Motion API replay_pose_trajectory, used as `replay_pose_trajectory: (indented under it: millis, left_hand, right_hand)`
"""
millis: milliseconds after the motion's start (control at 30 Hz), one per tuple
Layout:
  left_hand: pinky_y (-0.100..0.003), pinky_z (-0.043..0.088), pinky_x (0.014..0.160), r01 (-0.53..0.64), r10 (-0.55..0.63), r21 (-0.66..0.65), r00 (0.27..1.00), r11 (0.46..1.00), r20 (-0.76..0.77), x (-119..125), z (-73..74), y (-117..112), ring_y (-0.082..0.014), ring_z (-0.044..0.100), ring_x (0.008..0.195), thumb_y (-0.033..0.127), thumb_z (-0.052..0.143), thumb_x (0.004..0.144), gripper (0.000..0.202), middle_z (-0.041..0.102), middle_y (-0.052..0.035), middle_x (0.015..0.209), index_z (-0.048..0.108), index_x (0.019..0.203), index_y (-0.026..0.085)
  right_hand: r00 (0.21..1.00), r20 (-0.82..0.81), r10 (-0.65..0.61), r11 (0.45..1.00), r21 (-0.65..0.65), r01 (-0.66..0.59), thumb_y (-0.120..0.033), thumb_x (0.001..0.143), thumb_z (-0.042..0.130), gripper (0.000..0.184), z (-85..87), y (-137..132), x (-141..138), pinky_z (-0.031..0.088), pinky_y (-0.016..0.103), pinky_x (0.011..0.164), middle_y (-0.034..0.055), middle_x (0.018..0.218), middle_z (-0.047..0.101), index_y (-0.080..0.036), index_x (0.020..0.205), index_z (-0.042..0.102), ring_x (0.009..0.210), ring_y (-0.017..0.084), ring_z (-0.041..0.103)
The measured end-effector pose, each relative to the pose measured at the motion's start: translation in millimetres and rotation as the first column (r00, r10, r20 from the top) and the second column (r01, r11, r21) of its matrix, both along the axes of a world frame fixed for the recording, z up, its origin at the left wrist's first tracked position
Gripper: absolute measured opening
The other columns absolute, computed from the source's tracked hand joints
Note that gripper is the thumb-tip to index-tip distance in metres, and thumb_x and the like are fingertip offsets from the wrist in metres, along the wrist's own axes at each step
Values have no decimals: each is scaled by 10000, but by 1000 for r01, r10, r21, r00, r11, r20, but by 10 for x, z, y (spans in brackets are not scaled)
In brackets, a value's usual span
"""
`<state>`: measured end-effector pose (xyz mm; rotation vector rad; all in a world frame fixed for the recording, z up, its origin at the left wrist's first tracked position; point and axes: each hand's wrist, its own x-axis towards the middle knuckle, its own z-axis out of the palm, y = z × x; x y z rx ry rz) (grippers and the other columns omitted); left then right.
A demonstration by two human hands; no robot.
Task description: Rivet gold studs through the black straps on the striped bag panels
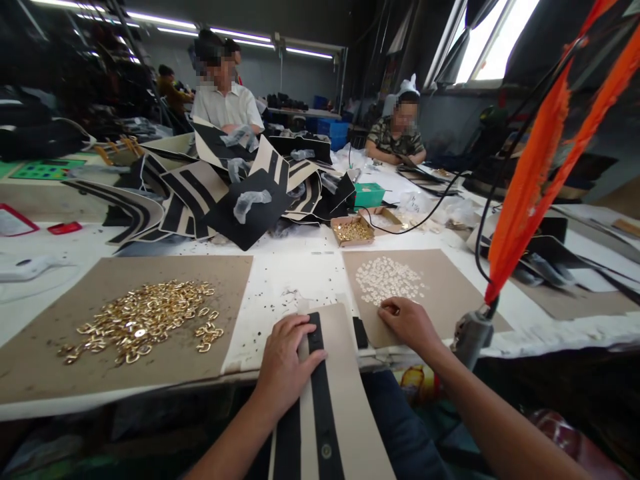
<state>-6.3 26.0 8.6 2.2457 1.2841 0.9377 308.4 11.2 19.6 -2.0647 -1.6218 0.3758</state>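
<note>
My left hand [289, 363] presses on a beige panel with black strips [345, 373], its thumb and fingers closed around the upper end of one strip. The panel slopes from the table edge toward my lap, and a small round metal piece [327, 451] sits on that strip low down. At the near edge of a pile of small whitish discs [387, 280], my right hand [407, 323] has thumb and fingertips pinched together. Whatever is between those fingertips is too small to make out. The discs lie on a brown sheet [450, 287].
Gold metal buckles [145, 313] are heaped on another brown sheet [45, 333] at left. Striped panels [200, 193] pile up ahead, near a box of small gold parts [353, 230]. An orange strap [530, 180] and dark cable hang at right. Two people sit across the table.
</note>
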Motion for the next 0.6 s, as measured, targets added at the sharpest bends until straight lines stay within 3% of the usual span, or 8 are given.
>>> replay_pose_trajectory:
  millis: [300,600]
  left_hand:
    - [-531,459,1098,-17,18,-60,1000,998,6,9,-4,-59,-304,548,1261,233,887,711,453,653,-69,1292,677,1112,234]
    - [-500,447,1100,-20,24,-100,999,995,35,1,35,-108,-290,538,1268,244,907,679,497,658,-63,1289,647,1103,220]
  right_hand:
    - [976,197,91,984,-166,-58,-316,912,626,162,60,180,22,375,272,643,18,824,750,-239,864,761,770,195,662]
    - [851,490,188,968,-238,-77,-301,869,574,214,166,257,-85,205,318,578,87,747,706,-201,709,677,704,240,611]
